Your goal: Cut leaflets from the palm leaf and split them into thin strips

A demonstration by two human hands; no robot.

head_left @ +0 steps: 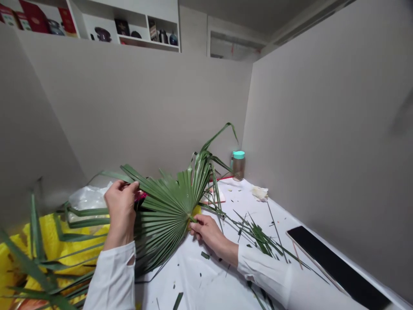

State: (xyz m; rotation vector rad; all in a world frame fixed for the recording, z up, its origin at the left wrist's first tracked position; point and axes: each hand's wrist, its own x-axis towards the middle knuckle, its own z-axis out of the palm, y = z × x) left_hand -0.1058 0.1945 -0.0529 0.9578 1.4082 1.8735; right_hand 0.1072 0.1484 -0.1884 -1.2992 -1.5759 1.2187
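Observation:
A green fan palm frond (pixel 164 215) spreads across the middle of the view, its pleated leaflets radiating from a base near the centre. My left hand (pixel 121 211) grips leaflets along the frond's upper left side, with fingers pinched on them. My right hand (pixel 206 232) pinches the frond at its base, where a narrow green strip shows between the fingertips. White sleeves cover both forearms. Long separated leaflets trail down to the lower left.
A white-covered table (pixel 206 275) holds scattered green leaf strips (pixel 254 234) and a crumpled white paper (pixel 260 193). Yellow fabric (pixel 54 241) and a white plastic bag (pixel 87 200) lie left. A teal-lidded jar (pixel 238 165) stands at the back; a dark tablet (pixel 335 267) lies right.

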